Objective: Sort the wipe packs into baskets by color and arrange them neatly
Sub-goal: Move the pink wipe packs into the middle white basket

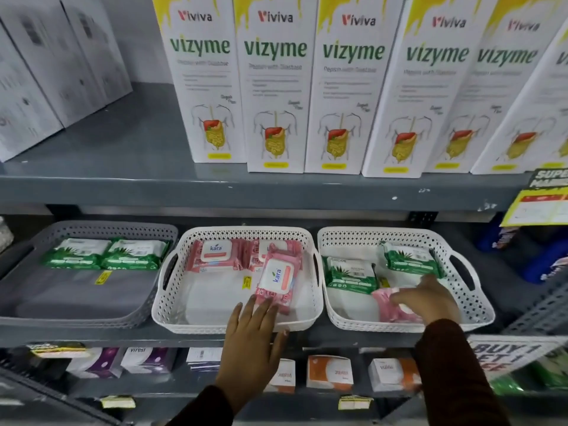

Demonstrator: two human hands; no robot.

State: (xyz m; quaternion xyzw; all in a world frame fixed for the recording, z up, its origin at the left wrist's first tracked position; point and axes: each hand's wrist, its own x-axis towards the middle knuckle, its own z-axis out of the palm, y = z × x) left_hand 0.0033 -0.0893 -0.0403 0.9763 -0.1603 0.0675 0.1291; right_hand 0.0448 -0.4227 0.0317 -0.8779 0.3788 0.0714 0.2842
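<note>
**Pink pack going into the middle basket, one more pink still in the right one**

We have three baskets on the shelf (276, 192): grey basket (76, 318) with two green packs (104, 253) at the back, middle white basket (233, 325) with pink packs (215, 253) along the back, right white basket (408, 324) with two green packs (381, 265) and one stray pink pack (392, 307).

Left hand (249, 345): fingers spread, fingertips on the near end of a tilted pink pack (276, 279) that leans on the back row, inside the middle basket. Looks like a push or steady, not a closed grasp.

Right hand (428, 298): over the stray pink pack, fingers curling onto it. We can't tell if it's gripped yet.

How we'd do the step well:
- lay the tilted pack flat, label up, squared to the back row
- start a front row, there's bare floor for it
- lift the stray pack clear of the green pack just beside it, don't drag

Hard to make out:
- right-hand thumb and the underside of the stray pack are hidden
- second pink pack at the back is mostly covered by the tilted one
- stray pack is blurred, label unreadable
- whether the back packs are stacked, we can't tell
</note>
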